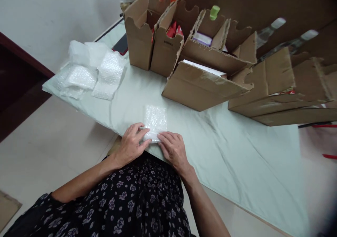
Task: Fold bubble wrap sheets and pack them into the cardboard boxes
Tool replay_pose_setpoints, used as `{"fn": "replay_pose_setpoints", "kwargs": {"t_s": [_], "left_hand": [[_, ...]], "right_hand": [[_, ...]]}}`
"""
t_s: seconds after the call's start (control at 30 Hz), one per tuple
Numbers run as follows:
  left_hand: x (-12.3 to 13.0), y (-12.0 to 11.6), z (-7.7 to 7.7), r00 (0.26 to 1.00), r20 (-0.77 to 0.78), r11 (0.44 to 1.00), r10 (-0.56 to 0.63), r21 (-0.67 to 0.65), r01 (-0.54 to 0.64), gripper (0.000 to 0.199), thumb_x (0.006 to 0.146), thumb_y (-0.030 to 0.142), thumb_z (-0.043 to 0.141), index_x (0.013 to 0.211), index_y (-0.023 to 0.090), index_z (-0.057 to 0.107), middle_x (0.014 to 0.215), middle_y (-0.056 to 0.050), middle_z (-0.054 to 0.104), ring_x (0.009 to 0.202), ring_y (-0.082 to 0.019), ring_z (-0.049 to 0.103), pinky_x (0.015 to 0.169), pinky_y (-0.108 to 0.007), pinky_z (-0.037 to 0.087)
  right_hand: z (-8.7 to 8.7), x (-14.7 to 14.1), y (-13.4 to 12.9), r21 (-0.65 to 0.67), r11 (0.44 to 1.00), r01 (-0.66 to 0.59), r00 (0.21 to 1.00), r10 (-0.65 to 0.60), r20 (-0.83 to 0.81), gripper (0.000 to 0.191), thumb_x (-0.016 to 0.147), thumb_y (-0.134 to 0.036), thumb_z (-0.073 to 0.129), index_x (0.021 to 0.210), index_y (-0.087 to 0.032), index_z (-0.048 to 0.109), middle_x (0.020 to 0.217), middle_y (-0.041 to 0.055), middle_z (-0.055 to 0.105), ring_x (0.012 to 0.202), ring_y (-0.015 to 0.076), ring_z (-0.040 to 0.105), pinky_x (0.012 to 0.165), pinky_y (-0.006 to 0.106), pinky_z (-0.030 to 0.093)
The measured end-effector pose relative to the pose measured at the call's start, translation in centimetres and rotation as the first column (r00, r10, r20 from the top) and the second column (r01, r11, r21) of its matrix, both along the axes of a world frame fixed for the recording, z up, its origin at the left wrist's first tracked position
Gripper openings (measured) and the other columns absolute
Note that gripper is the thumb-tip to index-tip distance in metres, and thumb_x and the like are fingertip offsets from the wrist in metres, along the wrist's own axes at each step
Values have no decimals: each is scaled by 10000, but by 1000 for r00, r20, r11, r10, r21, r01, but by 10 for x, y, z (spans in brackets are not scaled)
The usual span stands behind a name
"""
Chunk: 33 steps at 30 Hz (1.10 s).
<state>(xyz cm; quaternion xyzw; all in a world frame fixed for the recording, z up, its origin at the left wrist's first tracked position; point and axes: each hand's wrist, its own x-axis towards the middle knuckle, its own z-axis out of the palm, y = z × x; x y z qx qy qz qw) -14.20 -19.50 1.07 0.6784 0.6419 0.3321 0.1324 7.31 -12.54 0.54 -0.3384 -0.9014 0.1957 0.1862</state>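
A small piece of bubble wrap [156, 117] lies at the table's near edge, its lower end folded over into a thicker strip. My left hand [133, 142] grips the left end of that strip between thumb and fingers. At the right end, my right hand [172, 147] pinches the same strip, fingertips on top and thumb below. The upper part of the wrap lies flat on the pale green cloth. Whether anything is inside the fold cannot be made out.
More bubble wrap [106, 75] is heaped on the table's left part. Cardboard boxes [205, 86] stand along the back and right. A dark phone [121, 44] lies behind the heap. The pale green tablecloth [237, 159] has creases.
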Motion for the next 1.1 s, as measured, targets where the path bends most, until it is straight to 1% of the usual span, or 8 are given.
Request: {"fn": "replay_pose_setpoints", "kwargs": {"t_s": [0.17, 0.37, 0.47, 0.63, 0.73, 0.8, 1.0, 1.1], "left_hand": [[-10, 2, -5, 997, 43, 998, -65, 21, 64, 212, 990, 285, 602, 1140, 187, 714, 985, -78, 738, 952, -245, 644, 892, -440, 525], [-7, 43, -5, 995, -39, 990, 96, -95, -99, 141, 923, 278, 663, 979, 173, 737, 762, -42, 688, 778, -223, 613, 818, -417, 494], [-8, 43, -3, 973, 160, 982, 168, -113, -151, 258, 907, 320, 674, 1108, 163, 715, 883, -63, 696, 803, -207, 618, 802, -386, 512], [1, 20, 1, 580, 756, 936, 303, -349, -33, 531, 883, 387, 714, 1359, 177, 603, 1269, -129, 687, 1067, -230, 674, 917, -371, 541], [13, 20, 4, 296, 904, 912, 308, -369, 181, 438, 823, 377, 768, 1195, 159, 690, 1159, -109, 737, 1065, -236, 681, 974, -366, 523], [17, 26, 7, 238, 918, 899, 318, -371, 232, 365, 809, 361, 770, 1107, 159, 713, 1042, -78, 758, 980, -216, 685, 923, -336, 530], [27, 41, 27, 613, 790, 870, 1, -303, 388, 439, 865, 199, 655, 1303, 217, 660, 1235, -59, 736, 1156, -237, 663, 1034, -350, 501], [38, 45, 33, 716, 687, 863, -125, -282, 420, 484, 888, 209, 629, 1372, 221, 604, 1280, -76, 713, 1164, -239, 664, 1039, -363, 517]], "right_hand": [[5, -6, 7, -174, 980, 91, 995, -99, -32, 289, 1026, -353, 561, 1247, -251, 716, 1123, 86, 794, 940, 258, 712, 846, 426, 530], [9, -14, 3, 121, 985, 124, 989, -133, 62, 340, 968, -343, 646, 1296, -256, 680, 1312, 121, 703, 1172, 312, 625, 958, 471, 476], [4, -18, 11, 75, 995, 73, 991, -81, 106, 317, 970, -269, 623, 1279, -228, 684, 1280, 126, 724, 1134, 303, 646, 938, 462, 499], [1, -23, 19, -283, 917, 280, 930, -333, -158, 319, 1004, -346, 550, 1270, -233, 684, 1230, 101, 761, 1086, 269, 710, 951, 428, 557], [9, -23, 9, -472, 866, 165, 914, -314, -257, 303, 996, -417, 557, 1194, -245, 708, 1132, 70, 782, 1021, 245, 729, 922, 392, 576], [16, -17, 4, -465, 873, 151, 908, -308, -283, 294, 979, -449, 586, 1125, -239, 728, 1116, 79, 770, 1055, 257, 713, 963, 419, 558], [39, 14, 19, -564, 821, 85, 909, -295, -293, 826, 815, -610, 765, 1492, -208, 515, 1408, 155, 639, 1130, 271, 685, 935, 399, 574], [58, 23, 30, -599, 799, 57, 950, -228, -215, 561, 870, -508, 741, 1338, -213, 644, 1176, 88, 752, 999, 229, 705, 878, 338, 562]]}}
